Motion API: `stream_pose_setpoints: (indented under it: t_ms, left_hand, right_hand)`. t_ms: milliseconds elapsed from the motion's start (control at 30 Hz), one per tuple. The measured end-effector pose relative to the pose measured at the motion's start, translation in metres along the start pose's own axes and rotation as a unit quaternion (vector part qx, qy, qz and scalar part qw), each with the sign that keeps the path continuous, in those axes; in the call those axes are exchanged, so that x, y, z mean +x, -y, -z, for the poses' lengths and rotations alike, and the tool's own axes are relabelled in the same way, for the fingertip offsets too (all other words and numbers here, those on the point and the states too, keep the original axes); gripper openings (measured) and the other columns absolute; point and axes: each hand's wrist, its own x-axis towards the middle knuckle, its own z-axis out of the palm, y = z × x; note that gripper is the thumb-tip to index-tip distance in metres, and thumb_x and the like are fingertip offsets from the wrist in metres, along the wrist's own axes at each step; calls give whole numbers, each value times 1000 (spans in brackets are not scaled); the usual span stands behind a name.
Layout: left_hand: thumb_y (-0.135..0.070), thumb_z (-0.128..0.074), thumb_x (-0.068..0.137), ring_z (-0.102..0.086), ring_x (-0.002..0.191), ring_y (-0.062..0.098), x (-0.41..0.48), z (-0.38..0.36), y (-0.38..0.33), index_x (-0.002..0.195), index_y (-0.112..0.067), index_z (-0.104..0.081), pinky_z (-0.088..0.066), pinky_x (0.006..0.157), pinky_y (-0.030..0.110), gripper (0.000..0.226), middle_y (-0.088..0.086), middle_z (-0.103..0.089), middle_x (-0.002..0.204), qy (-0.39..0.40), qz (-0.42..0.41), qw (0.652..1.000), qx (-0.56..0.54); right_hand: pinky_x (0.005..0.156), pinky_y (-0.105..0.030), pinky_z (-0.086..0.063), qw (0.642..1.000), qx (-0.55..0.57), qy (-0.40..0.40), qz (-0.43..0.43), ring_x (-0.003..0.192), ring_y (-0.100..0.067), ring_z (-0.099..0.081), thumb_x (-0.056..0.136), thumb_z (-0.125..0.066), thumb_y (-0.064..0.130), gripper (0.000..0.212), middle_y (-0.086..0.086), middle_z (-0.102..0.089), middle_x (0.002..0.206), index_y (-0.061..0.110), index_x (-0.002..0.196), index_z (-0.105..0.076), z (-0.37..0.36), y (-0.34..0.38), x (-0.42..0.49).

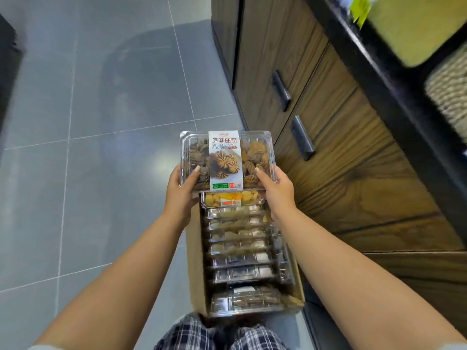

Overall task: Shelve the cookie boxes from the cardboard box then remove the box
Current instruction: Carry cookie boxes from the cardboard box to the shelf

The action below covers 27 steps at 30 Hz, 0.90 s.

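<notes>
Your left hand (180, 192) and right hand (274, 189) grip a clear plastic cookie box (227, 160) by its near corners, thumbs curled on top. It hangs over the far end of the brown cardboard box (195, 261), where more clear boxes (240, 251) stand in a row.

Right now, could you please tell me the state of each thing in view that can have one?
cookie box: lid shut, held above the carton.
left hand: grips the cookie box's left edge.
right hand: grips its right edge.
carton: open, on the floor.
packed boxes: shut, in a row inside the carton.
cabinet fronts: shut.
</notes>
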Motion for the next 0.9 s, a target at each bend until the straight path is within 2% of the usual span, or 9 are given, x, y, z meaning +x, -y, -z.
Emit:
stream_pose_setpoints:
  t_ms: [167, 233, 300, 367, 433, 533, 633, 800, 900]
  left_hand:
    - [-13, -69, 85, -66, 101, 34, -82, 31, -115, 118, -21, -53, -59, 69, 41, 38, 17, -59, 126, -41, 14, 998, -36]
    - [-11, -69, 84, -67, 100, 34, -118, 45, -158, 121, -20, -54, -59, 69, 41, 41, 15, -60, 125, -62, 12, 997, -47]
    - [-11, -70, 83, -68, 98, 32, -154, 63, -196, 124, -20, -56, -59, 72, 44, 44, 12, -62, 122, -77, 11, 995, -56]
    - [-11, -70, 83, -70, 95, 30, -190, 83, -229, 129, -20, -56, -59, 77, 47, 49, 9, -65, 118, -77, 8, 996, -54]
    - [-10, -72, 81, -69, 96, 30, -227, 105, -247, 133, -21, -54, -58, 79, 47, 56, 9, -65, 120, -77, 14, 996, -48]
    - [-7, -72, 80, -65, 104, 33, -282, 135, -264, 138, -25, -47, -57, 81, 47, 65, 7, -59, 128, -73, 14, 996, -55]
    - [-4, -74, 78, -64, 105, 31, -337, 164, -266, 137, -27, -43, -54, 86, 50, 70, 3, -60, 125, -83, 28, 994, -69]
    - [-12, -72, 78, -66, 81, 22, -447, 204, -257, 104, -33, -65, -58, 59, 35, 34, 6, -67, 103, -129, -2, 981, -142]
    - [-27, -79, 62, -65, 100, 27, -512, 224, -234, 130, -21, -51, -58, 77, 41, 74, 10, -64, 120, -186, -30, 966, -175]
  right_hand:
    - [94, -49, -53, 999, 4, 24, -39, 111, -23, -64, 50, -79, 57, 82, 0, -67, 121, 27, 124, -62, -14, 100, -81]
    - [95, -48, -52, 997, -6, 52, -57, 108, -22, -65, 57, -79, 52, 77, -1, -68, 118, 25, 126, -61, -22, 153, -123]
    - [93, -44, -53, 991, 11, 97, -87, 102, -20, -67, 81, -70, 37, 50, -4, -70, 111, 18, 126, -60, -30, 198, -159]
    - [95, -47, -51, 981, 11, 158, -111, 108, -24, -64, 92, -59, 33, 38, -6, -67, 117, 20, 127, -58, -39, 231, -188]
    - [94, -52, -50, 967, 3, 219, -130, 112, -27, -60, 92, -59, 35, 40, -6, -63, 122, 27, 131, -50, -50, 252, -217]
    - [76, -42, -52, 959, -42, 255, -118, 93, -19, -59, 91, -62, 26, 36, 1, -61, 102, 41, 118, -43, -68, 271, -262]
    - [77, -41, -53, 945, -84, 303, -87, 92, -20, -62, 87, -67, 21, 33, -2, -64, 102, 39, 109, -50, -85, 273, -303]
    - [97, -43, -51, 878, -169, 447, -19, 107, -23, -65, 53, -87, 35, 68, -1, -70, 114, 42, 116, -61, -125, 272, -372]
    - [98, -42, -50, 814, -225, 536, 11, 107, -25, -65, 46, -88, 38, 67, -2, -71, 112, 37, 109, -66, -154, 267, -418]
